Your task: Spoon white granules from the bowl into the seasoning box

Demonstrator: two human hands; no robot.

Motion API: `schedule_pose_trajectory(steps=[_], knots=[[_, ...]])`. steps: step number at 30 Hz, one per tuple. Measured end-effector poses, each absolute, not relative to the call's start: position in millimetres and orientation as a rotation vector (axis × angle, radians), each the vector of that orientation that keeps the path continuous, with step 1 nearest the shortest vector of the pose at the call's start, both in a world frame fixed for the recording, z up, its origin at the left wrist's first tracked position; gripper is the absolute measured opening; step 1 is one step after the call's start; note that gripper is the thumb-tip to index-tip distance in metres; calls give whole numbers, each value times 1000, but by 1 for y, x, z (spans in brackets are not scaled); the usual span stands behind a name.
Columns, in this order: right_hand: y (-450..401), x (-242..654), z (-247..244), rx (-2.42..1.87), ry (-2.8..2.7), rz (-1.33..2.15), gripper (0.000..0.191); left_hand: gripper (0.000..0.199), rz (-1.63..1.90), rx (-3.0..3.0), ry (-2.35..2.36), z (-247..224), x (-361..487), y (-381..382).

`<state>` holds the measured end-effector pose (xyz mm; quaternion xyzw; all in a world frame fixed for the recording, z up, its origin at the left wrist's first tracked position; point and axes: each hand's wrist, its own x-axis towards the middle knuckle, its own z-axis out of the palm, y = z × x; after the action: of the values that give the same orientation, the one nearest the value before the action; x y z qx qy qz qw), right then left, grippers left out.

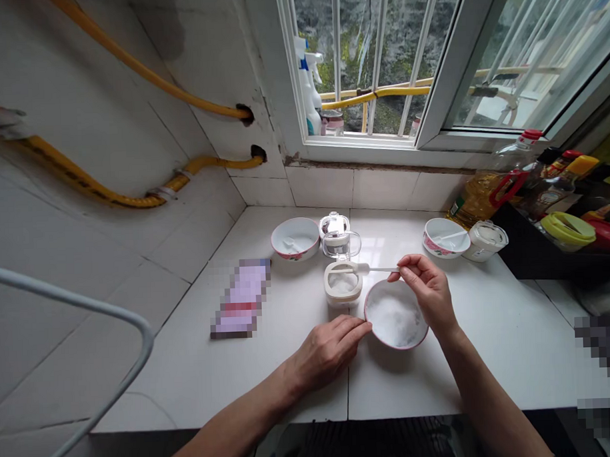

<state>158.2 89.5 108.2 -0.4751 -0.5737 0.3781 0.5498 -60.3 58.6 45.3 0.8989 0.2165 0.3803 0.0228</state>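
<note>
A white bowl (395, 315) of white granules stands on the counter. At its left rim rest the fingertips of my left hand (333, 344), fingers pressed together. My right hand (426, 287), above the bowl's right side, pinches the handle of a small white spoon (369, 269). The spoon lies level over an open square jar (343, 297), which also holds white granules; its clear lid stands raised at the back. Behind it is a second clear-lidded jar (334, 227).
A bowl with a spoon (295, 239) stands back left, near a blurred purple packet (241, 301). Back right are a flowered bowl (445, 238), a lidded jar (485, 241), an oil bottle (488, 182) and a black rack (528, 247) of bottles. A grey metal bar (138, 321) crosses the left.
</note>
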Motion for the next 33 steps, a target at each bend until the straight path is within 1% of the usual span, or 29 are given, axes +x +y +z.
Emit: schedule_pose_trajectory(steps=[2,5,6,8,13,19,23,27,31,33], knots=[[87,153,105,-1071,-1606,637,4,33,1179,2779,666,46,-60,59],[85,149,103,-911,-2016,218,16,32,1182,2784,663,47,-60,59],[85,149,103,-864,-2084,124,20,31,1181,2786,663,47,-60,60],[84,152,105,-829,-2080,44,24,31,1178,2785,663,48,-59,60],[82,169,116,-914,-1883,81,20,31,1199,2776,666,47,-60,59],[85,172,113,-1049,-2169,140,17,31,1194,2764,673,46,-60,58],[84,162,109,-1106,-2210,331,18,31,1191,2761,675,44,-60,58],[84,164,111,-1259,-1995,522,17,32,1186,2760,668,44,-61,58],[87,173,114,-1324,-1770,792,14,34,1164,2757,667,44,-62,58],[88,176,114,-1325,-1744,820,13,34,1167,2754,670,44,-61,58]])
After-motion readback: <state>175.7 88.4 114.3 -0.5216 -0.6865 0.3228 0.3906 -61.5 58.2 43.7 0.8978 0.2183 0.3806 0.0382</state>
